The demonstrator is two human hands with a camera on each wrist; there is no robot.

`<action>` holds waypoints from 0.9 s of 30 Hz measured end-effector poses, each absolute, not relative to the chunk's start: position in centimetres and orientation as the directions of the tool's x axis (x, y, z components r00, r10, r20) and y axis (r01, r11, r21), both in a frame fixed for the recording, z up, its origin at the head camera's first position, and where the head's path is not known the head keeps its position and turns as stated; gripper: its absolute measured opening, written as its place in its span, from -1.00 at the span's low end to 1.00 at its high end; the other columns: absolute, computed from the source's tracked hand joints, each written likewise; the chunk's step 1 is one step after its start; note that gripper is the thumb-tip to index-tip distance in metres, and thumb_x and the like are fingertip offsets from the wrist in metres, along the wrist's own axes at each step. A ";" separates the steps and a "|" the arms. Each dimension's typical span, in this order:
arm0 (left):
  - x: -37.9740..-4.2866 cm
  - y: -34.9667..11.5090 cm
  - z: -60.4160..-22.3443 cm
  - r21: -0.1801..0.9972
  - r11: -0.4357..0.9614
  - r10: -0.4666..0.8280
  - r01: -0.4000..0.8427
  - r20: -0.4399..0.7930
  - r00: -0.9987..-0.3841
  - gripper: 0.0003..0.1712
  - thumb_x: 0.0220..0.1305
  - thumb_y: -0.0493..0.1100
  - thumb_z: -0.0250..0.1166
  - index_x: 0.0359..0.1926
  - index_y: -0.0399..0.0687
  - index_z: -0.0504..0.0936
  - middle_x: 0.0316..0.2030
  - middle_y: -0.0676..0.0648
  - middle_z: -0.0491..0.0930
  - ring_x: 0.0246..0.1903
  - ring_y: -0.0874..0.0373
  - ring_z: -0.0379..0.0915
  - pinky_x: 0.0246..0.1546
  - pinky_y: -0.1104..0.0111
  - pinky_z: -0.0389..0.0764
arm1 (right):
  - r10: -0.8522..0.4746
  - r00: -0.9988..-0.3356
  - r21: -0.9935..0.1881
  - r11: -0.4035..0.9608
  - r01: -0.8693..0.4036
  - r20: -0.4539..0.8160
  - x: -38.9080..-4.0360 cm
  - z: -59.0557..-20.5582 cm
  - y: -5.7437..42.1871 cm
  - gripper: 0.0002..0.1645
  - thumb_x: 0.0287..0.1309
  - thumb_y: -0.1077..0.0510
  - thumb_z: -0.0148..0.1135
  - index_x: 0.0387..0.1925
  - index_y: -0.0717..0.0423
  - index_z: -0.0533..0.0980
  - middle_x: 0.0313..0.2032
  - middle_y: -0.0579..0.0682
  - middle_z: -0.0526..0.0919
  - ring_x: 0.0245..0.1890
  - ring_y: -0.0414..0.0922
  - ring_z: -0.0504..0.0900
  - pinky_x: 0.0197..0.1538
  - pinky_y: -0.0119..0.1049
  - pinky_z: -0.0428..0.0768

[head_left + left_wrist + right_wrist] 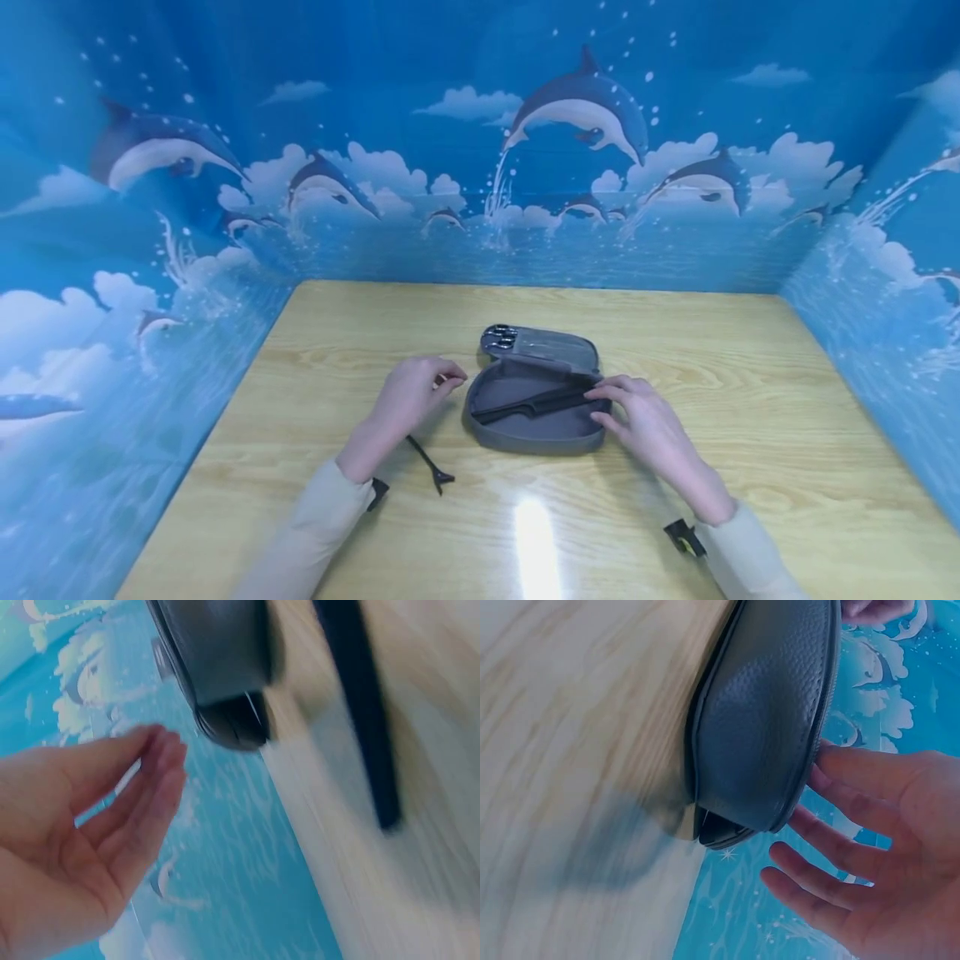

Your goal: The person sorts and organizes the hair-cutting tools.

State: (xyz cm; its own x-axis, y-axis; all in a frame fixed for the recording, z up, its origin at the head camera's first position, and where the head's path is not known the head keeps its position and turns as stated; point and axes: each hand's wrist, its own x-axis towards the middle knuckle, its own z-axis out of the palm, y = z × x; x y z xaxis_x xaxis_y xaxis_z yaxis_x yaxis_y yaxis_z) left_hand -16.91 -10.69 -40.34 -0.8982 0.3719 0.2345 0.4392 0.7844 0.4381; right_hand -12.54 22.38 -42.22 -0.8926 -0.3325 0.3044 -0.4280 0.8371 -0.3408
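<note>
A grey zip case [540, 442] lies unfolded on the table, its lid folded back behind it. A black comb [517, 408] lies slantwise inside the case. My right hand [648, 421] is at the case's right side, fingers near the comb's right end and thumb by the rim, with a gap between them. In the right wrist view the case's side [765, 720] covers what the fingertips touch. My left hand [412, 392] hovers just left of the case. Its thumb and fingertips are close together, with nothing seen between them.
Scissors with shiny finger rings [498, 336] sit in the case's lid [558, 346]. A slim black clip-like piece with a forked end [431, 467] lies on the wooden table [360, 317], near my left wrist. Dolphin-printed blue cloth [420, 242] stands along the table's back and sides.
</note>
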 end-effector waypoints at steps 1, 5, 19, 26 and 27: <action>-16.8 -11.2 -40.4 0.435 0.783 0.386 0.445 0.223 -0.895 -0.93 0.29 -0.19 0.42 -0.23 -0.02 0.81 -0.29 0.00 0.78 -0.35 0.16 0.68 -0.27 0.27 0.69 | -0.328 -0.894 -0.342 0.838 -0.425 0.305 -12.6 -42.3 22.5 -0.63 0.08 0.23 0.51 -0.03 0.15 0.69 0.01 0.20 0.68 0.03 0.22 0.62 0.11 0.18 0.57; -16.1 -13.0 -40.8 0.432 0.749 0.484 0.503 0.162 -0.860 -0.95 0.25 -0.22 0.45 -0.26 -0.01 0.81 -0.32 0.03 0.78 -0.38 0.22 0.67 -0.29 0.36 0.67 | -0.312 -0.899 -0.356 0.838 -0.412 0.306 -12.7 -42.5 22.9 -0.65 0.08 0.25 0.51 -0.04 0.15 0.70 0.03 0.21 0.67 0.05 0.23 0.60 0.12 0.20 0.55; -14.1 -16.2 -42.7 0.488 0.703 0.613 0.517 -0.046 -0.789 -0.78 0.16 -0.42 0.43 -0.28 0.00 0.80 -0.32 0.09 0.75 -0.24 0.17 0.67 -0.11 0.28 0.69 | -0.212 -0.951 -0.495 0.816 -0.299 0.225 -12.5 -42.5 23.4 -0.28 0.12 0.18 0.49 0.26 0.39 0.44 0.13 0.37 0.54 -0.11 0.23 0.72 -0.08 0.16 0.68; -13.9 -16.6 -43.1 0.463 0.676 0.641 0.573 0.013 -0.767 -0.76 0.02 -0.44 0.49 -0.36 -0.01 0.78 -0.37 0.10 0.69 -0.30 0.18 0.63 -0.16 0.31 0.67 | -0.221 -0.956 -0.500 0.816 -0.290 0.194 -12.5 -42.6 23.4 -0.32 0.15 0.17 0.47 0.25 0.37 0.47 0.09 0.35 0.58 -0.13 0.19 0.75 -0.06 0.17 0.67; -13.9 -16.6 -43.2 0.462 0.674 0.642 0.577 0.019 -0.766 -0.79 0.02 -0.40 0.51 -0.38 0.01 0.77 -0.38 0.11 0.68 -0.31 0.20 0.62 -0.17 0.33 0.66 | -0.221 -0.956 -0.500 0.816 -0.289 0.191 -12.5 -42.6 23.4 -0.32 0.15 0.18 0.47 0.25 0.37 0.47 0.09 0.34 0.58 -0.13 0.19 0.75 -0.07 0.16 0.68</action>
